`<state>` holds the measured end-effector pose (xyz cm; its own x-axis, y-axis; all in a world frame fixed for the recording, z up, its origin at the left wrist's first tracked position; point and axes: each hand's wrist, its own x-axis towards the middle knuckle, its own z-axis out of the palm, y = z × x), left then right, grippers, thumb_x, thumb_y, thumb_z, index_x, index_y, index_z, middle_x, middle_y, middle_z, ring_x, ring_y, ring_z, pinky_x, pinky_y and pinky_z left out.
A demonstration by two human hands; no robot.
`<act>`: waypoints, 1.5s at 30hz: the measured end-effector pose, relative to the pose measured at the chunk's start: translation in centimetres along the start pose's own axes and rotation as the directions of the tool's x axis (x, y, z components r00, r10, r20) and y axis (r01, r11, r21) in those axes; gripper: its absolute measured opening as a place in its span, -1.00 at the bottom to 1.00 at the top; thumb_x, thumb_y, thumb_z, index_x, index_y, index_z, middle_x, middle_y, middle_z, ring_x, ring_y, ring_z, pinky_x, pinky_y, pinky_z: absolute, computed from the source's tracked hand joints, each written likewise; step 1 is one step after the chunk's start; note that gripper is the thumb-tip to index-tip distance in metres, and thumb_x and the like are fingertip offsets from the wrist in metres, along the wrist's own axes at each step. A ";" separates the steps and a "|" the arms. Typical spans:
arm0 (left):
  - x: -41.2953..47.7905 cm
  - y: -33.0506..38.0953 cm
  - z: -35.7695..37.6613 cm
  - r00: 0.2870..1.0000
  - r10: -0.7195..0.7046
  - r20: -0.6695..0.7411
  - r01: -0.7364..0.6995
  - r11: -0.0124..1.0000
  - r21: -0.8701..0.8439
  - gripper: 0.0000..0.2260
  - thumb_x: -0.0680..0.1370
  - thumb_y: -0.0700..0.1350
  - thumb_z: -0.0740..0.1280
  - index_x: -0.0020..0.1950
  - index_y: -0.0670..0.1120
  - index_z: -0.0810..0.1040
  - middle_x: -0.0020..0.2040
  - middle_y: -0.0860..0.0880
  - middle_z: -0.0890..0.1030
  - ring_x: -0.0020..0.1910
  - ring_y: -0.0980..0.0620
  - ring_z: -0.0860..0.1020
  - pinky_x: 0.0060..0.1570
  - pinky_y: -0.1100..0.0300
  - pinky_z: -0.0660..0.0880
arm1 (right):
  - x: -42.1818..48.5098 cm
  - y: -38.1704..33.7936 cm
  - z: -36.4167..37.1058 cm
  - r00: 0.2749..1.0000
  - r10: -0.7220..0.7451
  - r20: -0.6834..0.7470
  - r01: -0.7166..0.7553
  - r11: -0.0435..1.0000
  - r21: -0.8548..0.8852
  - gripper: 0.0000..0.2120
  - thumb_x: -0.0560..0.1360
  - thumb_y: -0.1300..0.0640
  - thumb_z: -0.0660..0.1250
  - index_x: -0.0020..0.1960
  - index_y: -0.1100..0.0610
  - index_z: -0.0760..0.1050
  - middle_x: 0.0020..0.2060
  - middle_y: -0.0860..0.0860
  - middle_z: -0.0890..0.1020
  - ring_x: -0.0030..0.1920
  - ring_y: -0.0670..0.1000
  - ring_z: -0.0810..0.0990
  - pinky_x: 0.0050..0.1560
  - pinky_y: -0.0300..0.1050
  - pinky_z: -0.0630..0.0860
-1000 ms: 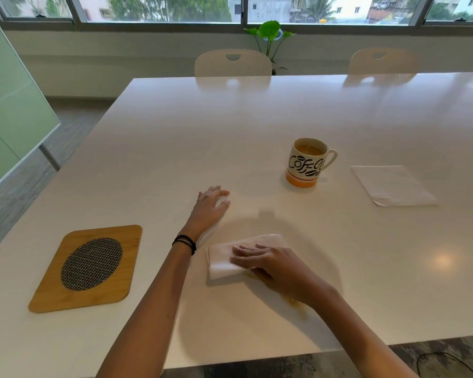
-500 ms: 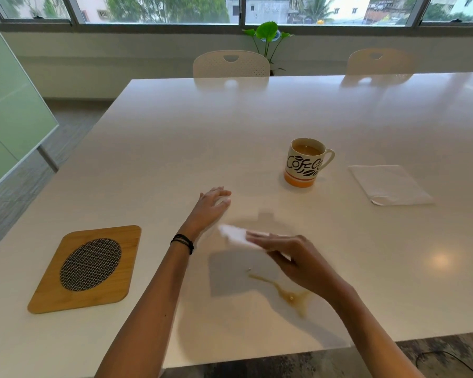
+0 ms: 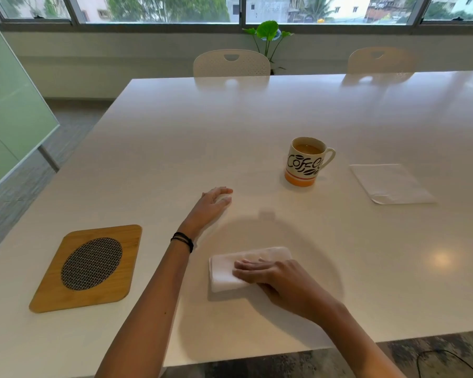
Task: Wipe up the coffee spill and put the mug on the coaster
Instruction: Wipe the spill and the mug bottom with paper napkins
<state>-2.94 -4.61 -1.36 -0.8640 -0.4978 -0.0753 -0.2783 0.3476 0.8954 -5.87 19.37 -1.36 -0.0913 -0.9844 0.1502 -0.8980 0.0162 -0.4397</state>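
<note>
The coaster [image 3: 133, 257] lies bare at 9 o'clock of the napkin [image 3: 227, 271], near the table's [image 3: 257, 118] front edge, handy for the mug [image 3: 303, 165]. My left hand [image 3: 210, 207] rests flat at 11 o'clock of the napkin with its fingers loose and holding nothing. I judge it braces my lean. My right hand [image 3: 279, 276] presses the folded napkin down with straight fingers, likely over the spill, which I cannot see. The mug has coffee in it and stands at 1 o'clock of the napkin, well apart from the coaster, handle pointing right. A spare napkin [image 3: 390, 184] lies at 3 o'clock of the mug, dry and probably in reserve.
</note>
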 end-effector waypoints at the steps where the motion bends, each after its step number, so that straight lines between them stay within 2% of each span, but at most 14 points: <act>1: 0.0 -0.1 0.0 1.000 -0.001 0.002 0.001 1.000 -0.002 -0.74 0.60 -0.07 0.19 0.28 0.00 0.45 0.42 -0.02 0.35 0.43 0.01 0.26 0.44 -0.02 0.18 | -0.1 -0.1 0.0 0.999 -0.028 0.026 0.028 0.999 0.022 -0.63 0.54 0.20 0.25 0.30 -0.05 0.41 0.30 -0.13 0.47 0.31 -0.19 0.38 0.30 -0.27 0.23; 7: 0.0 -0.1 0.0 1.000 -0.013 0.008 0.013 0.999 -0.039 -0.76 0.59 -0.07 0.20 0.25 0.03 0.47 0.40 0.00 0.38 0.39 0.04 0.30 0.40 0.11 0.23 | -0.7 0.5 -1.3 0.963 -0.147 0.226 0.099 0.973 0.209 -0.71 0.54 0.22 0.24 0.22 0.01 0.51 0.26 -0.18 0.49 0.31 -0.33 0.33 0.40 -0.42 0.06; 10: -0.3 0.0 0.0 1.000 -0.026 -0.003 0.025 0.994 -0.110 -0.80 0.59 -0.07 0.21 0.20 0.06 0.49 0.31 0.04 0.45 0.28 0.11 0.41 0.09 0.39 0.33 | -1.5 1.6 -3.0 0.954 -0.117 0.275 0.072 0.983 0.169 -0.74 0.54 0.15 0.25 0.18 -0.05 0.53 0.24 -0.21 0.51 0.30 -0.33 0.35 0.41 -0.32 0.16; 12: -0.4 0.0 0.0 1.000 -0.030 -0.003 0.029 0.992 -0.121 -0.79 0.59 -0.06 0.21 0.20 0.06 0.50 0.28 0.05 0.46 0.21 0.16 0.43 -0.02 0.46 0.31 | -2.1 2.7 -4.4 0.961 -0.047 0.272 0.021 0.995 0.097 -0.73 0.52 0.14 0.27 0.19 -0.09 0.52 0.24 -0.23 0.53 0.29 -0.28 0.40 0.38 -0.22 0.27; 14: -0.3 0.0 0.0 1.000 -0.027 -0.010 0.026 0.992 -0.123 -0.79 0.59 -0.07 0.21 0.20 0.05 0.50 0.27 0.03 0.47 0.20 0.15 0.43 0.00 0.42 0.32 | -2.7 3.8 -5.8 0.973 0.057 0.222 -0.063 0.998 0.023 -0.68 0.51 0.18 0.28 0.20 -0.11 0.50 0.24 -0.25 0.50 0.24 -0.24 0.46 0.31 -0.19 0.37; 19: -0.1 0.0 0.0 1.000 -0.021 -0.010 0.019 0.993 -0.118 -0.79 0.59 -0.08 0.20 0.21 0.03 0.50 0.23 0.05 0.49 0.17 0.16 0.44 -0.05 0.47 0.31 | -4.1 5.3 -7.1 0.965 0.223 -0.135 -0.217 0.975 0.054 -0.58 0.47 0.26 0.34 0.27 -0.05 0.41 0.09 -0.21 0.54 -0.02 -0.21 0.59 -0.01 -0.34 0.52; 22: 0.0 -0.1 0.1 1.000 -0.018 -0.006 0.017 0.993 -0.118 -0.79 0.59 -0.09 0.20 0.21 0.02 0.50 0.22 0.06 0.48 0.18 0.16 0.43 -0.08 0.50 0.30 | -4.9 5.7 -5.9 0.928 0.335 -0.161 -0.342 0.940 -0.015 -0.61 0.48 0.25 0.33 0.26 -0.04 0.47 0.04 -0.06 0.67 -0.10 -0.06 0.66 -0.07 -0.19 0.57; 24: 0.1 -0.2 0.1 1.000 -0.016 -0.010 0.015 0.993 -0.115 -0.79 0.60 -0.09 0.20 0.20 0.02 0.50 0.21 0.07 0.48 0.18 0.17 0.43 -0.09 0.51 0.30 | -5.2 5.9 -5.0 0.920 0.362 -0.149 -0.373 0.926 -0.054 -0.65 0.47 0.25 0.34 0.21 -0.04 0.52 0.04 -0.03 0.68 -0.09 -0.01 0.67 -0.08 -0.24 0.51; 27: 0.2 -0.4 0.1 1.000 -0.007 -0.008 0.006 0.994 -0.107 -0.79 0.60 -0.08 0.20 0.21 0.02 0.50 0.24 0.07 0.47 0.19 0.17 0.42 -0.08 0.49 0.31 | -5.2 5.8 -4.7 0.930 0.342 -0.138 -0.345 0.939 0.003 -0.67 0.48 0.21 0.33 0.21 -0.04 0.52 0.16 -0.09 0.60 0.12 -0.04 0.61 0.13 -0.14 0.52; 30: 0.1 -0.5 0.1 1.000 -0.001 -0.009 0.000 0.994 -0.107 -0.78 0.60 -0.07 0.20 0.22 0.02 0.50 0.24 0.08 0.47 0.19 0.19 0.41 -0.08 0.48 0.31 | -5.1 5.3 -4.4 0.956 0.285 -0.064 -0.280 0.957 0.077 -0.65 0.54 0.16 0.26 0.30 -0.03 0.38 0.31 -0.11 0.42 0.33 -0.14 0.35 0.40 -0.14 0.22; 32: 0.1 -0.5 0.1 1.000 0.003 -0.012 -0.004 0.995 -0.104 -0.77 0.60 -0.07 0.20 0.23 0.01 0.49 0.24 0.09 0.47 0.17 0.21 0.41 -0.10 0.50 0.31 | -5.1 4.8 -4.0 0.962 0.267 -0.059 -0.261 0.960 0.101 -0.64 0.56 0.16 0.22 0.32 -0.04 0.28 0.32 -0.15 0.34 0.35 -0.19 0.24 0.41 -0.19 0.08; 36: 0.0 -0.4 0.2 1.000 -0.001 -0.009 0.000 0.994 -0.113 -0.76 0.60 -0.08 0.20 0.25 -0.01 0.49 0.26 0.08 0.46 0.20 0.19 0.42 -0.10 0.52 0.31 | -5.6 3.8 -3.2 0.941 0.315 -0.121 -0.290 0.938 0.190 -0.62 0.55 0.22 0.22 0.32 -0.01 0.27 0.32 -0.12 0.35 0.37 -0.16 0.25 0.42 -0.16 0.12; 41: -0.1 -0.3 0.0 1.000 -0.001 -0.009 0.000 0.995 -0.101 -0.76 0.60 -0.09 0.20 0.26 -0.03 0.48 0.20 0.10 0.48 0.04 0.38 0.42 -0.21 0.67 0.32 | -6.0 2.3 -2.0 0.921 0.362 -0.144 -0.331 0.922 0.200 -0.62 0.57 0.23 0.19 0.33 -0.03 0.24 0.32 -0.15 0.30 0.38 -0.20 0.20 0.44 -0.18 0.02; 45: 0.0 -0.2 0.0 1.000 0.000 -0.011 -0.001 0.995 -0.097 -0.75 0.60 -0.09 0.20 0.27 -0.03 0.48 0.21 0.10 0.48 0.12 0.24 0.44 -0.12 0.55 0.33 | -6.4 0.6 -1.0 0.912 0.385 -0.143 -0.357 0.915 0.185 -0.61 0.57 0.14 0.18 0.36 -0.06 0.21 0.35 -0.18 0.26 0.41 -0.25 0.14 0.46 -0.22 -0.05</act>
<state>-2.90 -4.64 -1.51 -0.8594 -0.5065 -0.0702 -0.2349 0.2692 0.9340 -6.23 25.89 -1.68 -0.4904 -0.8664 0.0943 -0.7098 0.3343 -0.6200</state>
